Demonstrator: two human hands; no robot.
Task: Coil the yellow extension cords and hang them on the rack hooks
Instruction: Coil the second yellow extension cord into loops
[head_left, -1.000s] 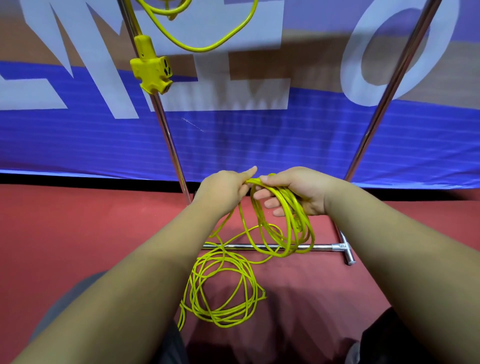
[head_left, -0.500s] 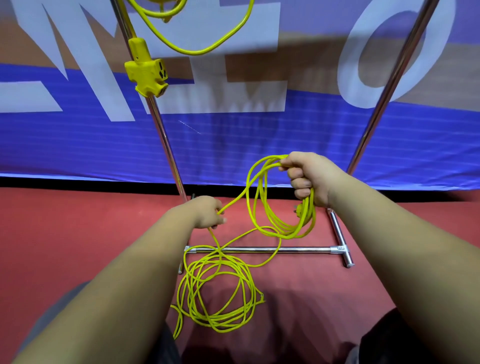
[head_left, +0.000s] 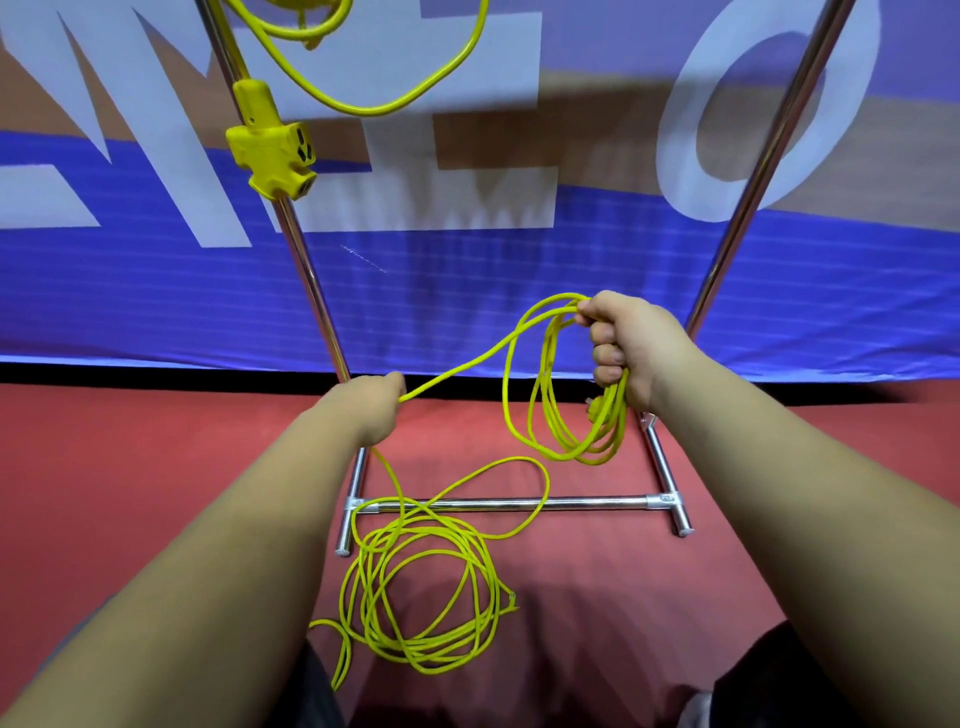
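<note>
The right hand (head_left: 628, 348), at about two o'clock from the middle of the view, is closed in a fist round the top of a bunch of loops of the yellow cord (head_left: 589, 457). The loops hang below the fist, clear of the floor (head_left: 130, 467).

From the top of that bunch a single strand runs down towards eight o'clock into the left hand (head_left: 371, 402), which sits near the middle of the view. That hand is seen from the back and its fingers are mostly hidden, but the strand goes in on the thumb side and comes out underneath, so it is closed round the cord.

Below the left hand the cord drops towards six o'clock into a loose heap (head_left: 431, 657) of rings on the red floor. One wide loop of it lies across the bottom bar of the rack (head_left: 519, 503).

The rack's two shiny poles rise towards eleven and one o'clock. At eleven o'clock a second cord (head_left: 363, 109) hangs from above, and its socket block (head_left: 272, 150) rests against the left pole. Behind the rack stands a blue banner (head_left: 467, 291) with large white letters.
</note>
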